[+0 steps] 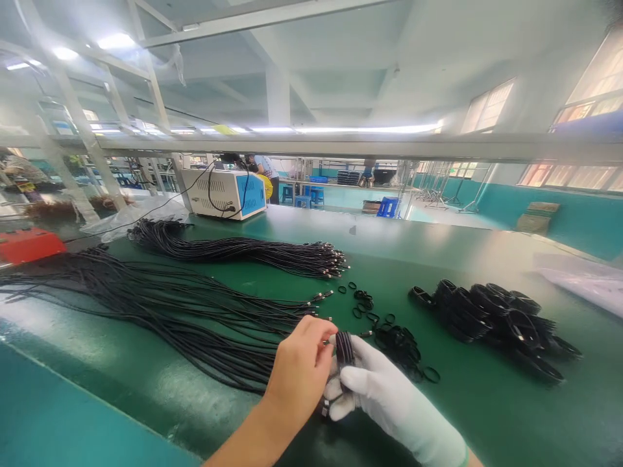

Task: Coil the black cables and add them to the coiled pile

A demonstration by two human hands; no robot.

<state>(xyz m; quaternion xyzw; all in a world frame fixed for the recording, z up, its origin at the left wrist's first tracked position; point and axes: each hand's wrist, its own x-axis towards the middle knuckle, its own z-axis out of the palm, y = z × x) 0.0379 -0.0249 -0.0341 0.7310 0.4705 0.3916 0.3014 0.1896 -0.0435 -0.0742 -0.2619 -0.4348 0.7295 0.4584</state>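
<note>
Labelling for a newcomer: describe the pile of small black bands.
On the green table, find the heap of coiled cables at image right. Just left of it lies the pile of bands: thin, loose loops, each far smaller than the coils.

The hall is being lit brightly by ceiling tubes at upper left and daylight from windows at right. Pale glare is being cast across the green tabletop (pixel 379 253). Straight beams are being bent by the wide lens, and the picture's outer edges are being smeared.
</note>
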